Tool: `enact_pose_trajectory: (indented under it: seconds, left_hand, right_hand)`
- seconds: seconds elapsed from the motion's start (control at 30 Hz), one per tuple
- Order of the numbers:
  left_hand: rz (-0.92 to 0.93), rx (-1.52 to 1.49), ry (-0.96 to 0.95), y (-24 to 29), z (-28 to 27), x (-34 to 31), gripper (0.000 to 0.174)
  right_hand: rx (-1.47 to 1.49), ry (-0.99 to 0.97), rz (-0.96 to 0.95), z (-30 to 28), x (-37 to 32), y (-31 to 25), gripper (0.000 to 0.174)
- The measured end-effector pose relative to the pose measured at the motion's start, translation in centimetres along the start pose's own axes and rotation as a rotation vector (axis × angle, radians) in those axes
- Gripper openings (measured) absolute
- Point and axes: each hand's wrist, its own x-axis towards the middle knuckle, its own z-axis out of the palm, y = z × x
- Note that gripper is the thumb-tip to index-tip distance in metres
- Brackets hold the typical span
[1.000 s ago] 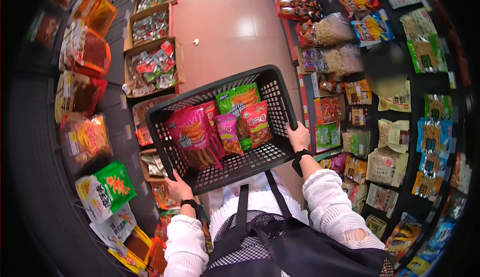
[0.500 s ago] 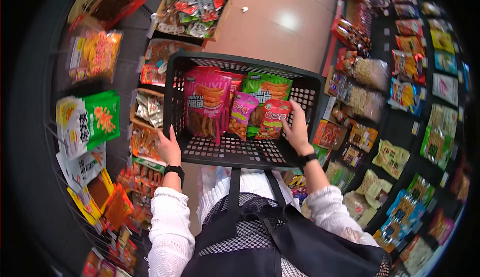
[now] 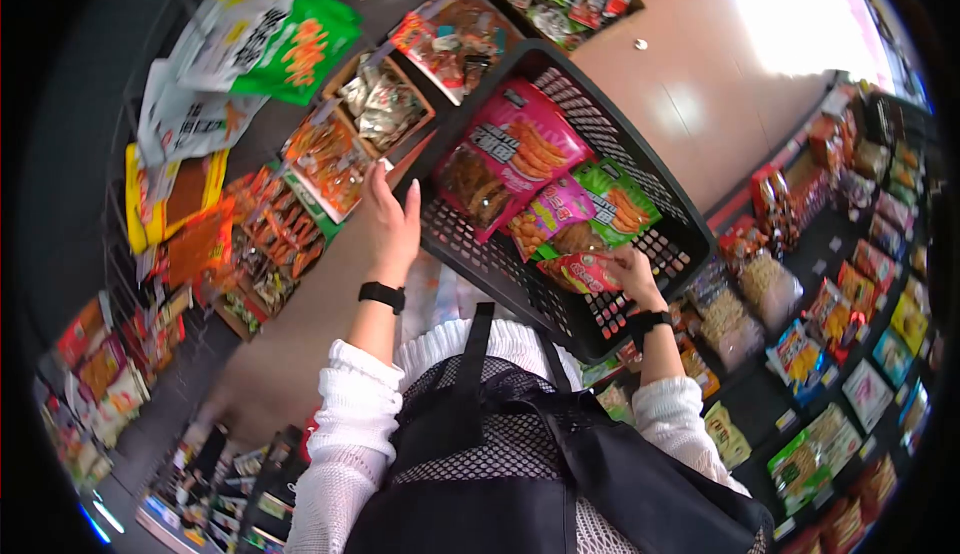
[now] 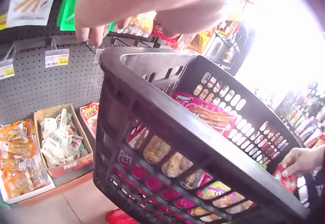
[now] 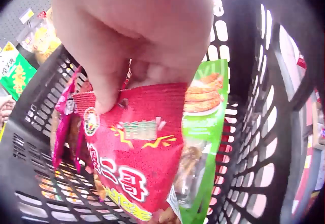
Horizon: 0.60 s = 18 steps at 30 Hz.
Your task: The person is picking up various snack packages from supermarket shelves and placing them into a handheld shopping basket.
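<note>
In the near right corner of the black basket (image 3: 668, 186), our right hand (image 3: 630, 272) pinches the red packet (image 3: 585, 274) by one end, its length running toward the middle; our left hand (image 3: 392, 216) lies flat against the left rim.

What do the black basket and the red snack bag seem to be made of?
The black basket looks like rigid moulded plastic, matte: its walls are a perforated grid. The red snack bag is probably glossy printed film: it creases and shines.
</note>
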Motion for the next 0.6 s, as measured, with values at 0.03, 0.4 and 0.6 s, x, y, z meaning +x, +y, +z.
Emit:
enact_pose_trajectory:
  seconds: [0.03, 0.4, 0.6]
  left_hand:
    - [-0.085, -0.012, -0.019, 0.8, -0.9, -0.9, 0.050]
    - [-0.320, 0.075, 0.142, 2.0, -1.0, -11.6, 0.053]
    - [-0.391, 0.067, 0.066, 4.5, 2.0, -12.8, 0.057]
  right_hand:
    - [0.071, -0.068, 0.057, 0.1, -0.2, -1.1, 0.016]
    - [-0.252, -0.011, -0.450, 0.0, 14.4, 7.6, 0.027]
    - [-0.071, -0.198, -0.071, -3.3, 15.4, 7.8, 0.014]
